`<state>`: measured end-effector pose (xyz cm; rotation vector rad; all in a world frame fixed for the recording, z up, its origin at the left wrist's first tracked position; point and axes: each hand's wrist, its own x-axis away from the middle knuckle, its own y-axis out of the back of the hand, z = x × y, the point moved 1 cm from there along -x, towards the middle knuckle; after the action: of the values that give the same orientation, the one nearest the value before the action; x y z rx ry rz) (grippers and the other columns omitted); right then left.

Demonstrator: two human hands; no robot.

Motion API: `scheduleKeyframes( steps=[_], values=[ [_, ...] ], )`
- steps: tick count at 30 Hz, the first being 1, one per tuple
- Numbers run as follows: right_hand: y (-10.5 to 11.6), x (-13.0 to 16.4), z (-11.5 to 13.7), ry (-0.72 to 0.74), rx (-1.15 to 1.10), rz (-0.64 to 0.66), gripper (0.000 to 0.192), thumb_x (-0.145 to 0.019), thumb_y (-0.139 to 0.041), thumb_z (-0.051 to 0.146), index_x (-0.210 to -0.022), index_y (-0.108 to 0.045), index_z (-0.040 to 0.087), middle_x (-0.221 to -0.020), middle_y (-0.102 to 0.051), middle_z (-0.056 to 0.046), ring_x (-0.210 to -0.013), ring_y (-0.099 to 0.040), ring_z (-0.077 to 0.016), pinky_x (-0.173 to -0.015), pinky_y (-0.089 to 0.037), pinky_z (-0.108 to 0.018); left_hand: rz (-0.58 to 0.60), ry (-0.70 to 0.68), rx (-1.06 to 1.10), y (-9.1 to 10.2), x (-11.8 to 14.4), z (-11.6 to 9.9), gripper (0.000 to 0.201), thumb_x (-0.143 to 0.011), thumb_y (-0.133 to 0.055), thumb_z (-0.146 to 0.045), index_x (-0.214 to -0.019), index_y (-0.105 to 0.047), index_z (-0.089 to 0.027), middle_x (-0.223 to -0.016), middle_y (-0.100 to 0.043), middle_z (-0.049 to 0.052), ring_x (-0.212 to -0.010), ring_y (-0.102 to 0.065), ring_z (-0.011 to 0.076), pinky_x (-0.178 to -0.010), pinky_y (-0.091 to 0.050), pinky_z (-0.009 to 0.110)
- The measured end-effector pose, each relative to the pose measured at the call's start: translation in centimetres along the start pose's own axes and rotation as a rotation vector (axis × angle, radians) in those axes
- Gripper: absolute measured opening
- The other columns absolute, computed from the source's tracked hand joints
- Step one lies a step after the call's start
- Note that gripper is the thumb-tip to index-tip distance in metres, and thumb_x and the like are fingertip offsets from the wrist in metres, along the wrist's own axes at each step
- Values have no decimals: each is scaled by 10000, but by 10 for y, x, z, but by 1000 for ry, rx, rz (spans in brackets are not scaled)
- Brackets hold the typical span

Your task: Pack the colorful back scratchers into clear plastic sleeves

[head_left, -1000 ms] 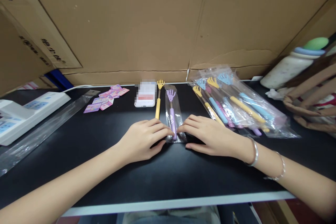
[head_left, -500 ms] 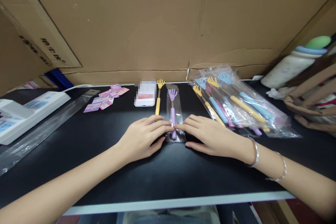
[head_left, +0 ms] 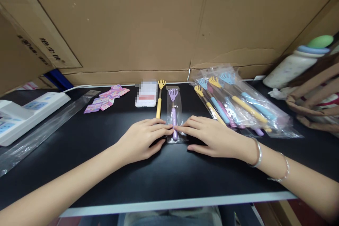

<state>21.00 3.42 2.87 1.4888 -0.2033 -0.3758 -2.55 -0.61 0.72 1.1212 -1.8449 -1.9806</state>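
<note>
A purple back scratcher [head_left: 173,114] lies inside a clear plastic bag [head_left: 179,104] on the black table, its claw pointing away from me. My left hand [head_left: 144,137] reaches in from the left, fingers stretched out, fingertips touching the bag over the handle. From the other side my right hand [head_left: 208,134] extends its index finger onto the same handle, its thumb apart on the table. Neither hand grasps anything. Just beyond my left fingers lies a yellow back scratcher [head_left: 159,106] with no bag, its lower end hidden by my hand.
Several bagged back scratchers [head_left: 238,102] are piled at the right, near a white bottle [head_left: 293,65] and a brown bag [head_left: 312,95]. A phone [head_left: 146,95], colourful cards [head_left: 108,97], an empty plastic sleeve [head_left: 50,130] and a power strip [head_left: 37,111] lie leftward. Cardboard [head_left: 132,21] walls the back.
The bagged purple back scratcher has shifted very slightly left. Both hands keep nearly the same pose, fingertips still on it.
</note>
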Motion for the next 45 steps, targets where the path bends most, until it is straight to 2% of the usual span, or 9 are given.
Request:
scheduleKeyframes(
  steps=[8, 27, 45],
  values=[
    [1, 0, 1, 12, -13, -5, 463, -903, -525, 319, -1332, -481, 151, -1086, -626, -112, -955, -519, -238, -822, -463, -381, 66, 27, 26, 1, 2, 3, 265, -889, -476, -189, -1112, -617, -217, -1175, -664, -3, -1118, -570, 197, -914, -519, 348],
    [1, 0, 4, -49, -16, -24, 397, -886, -546, 276, -1267, -523, 162, -988, -613, -95, -918, -539, -235, -792, -490, -387, 3, 3, 20, -2, -2, 3, 255, -903, -439, -154, -1089, -607, -196, -1151, -664, 36, -1084, -585, 193, -901, -523, 355],
    [2, 0, 5, -64, -13, -31, 377, -882, -556, 251, -1247, -529, 162, -997, -610, -89, -934, -542, -230, -798, -498, -379, 32, 11, 51, -1, -3, 3, 268, -903, -417, -134, -1103, -587, -187, -1154, -653, 45, -1094, -572, 190, -910, -509, 350]
  ],
)
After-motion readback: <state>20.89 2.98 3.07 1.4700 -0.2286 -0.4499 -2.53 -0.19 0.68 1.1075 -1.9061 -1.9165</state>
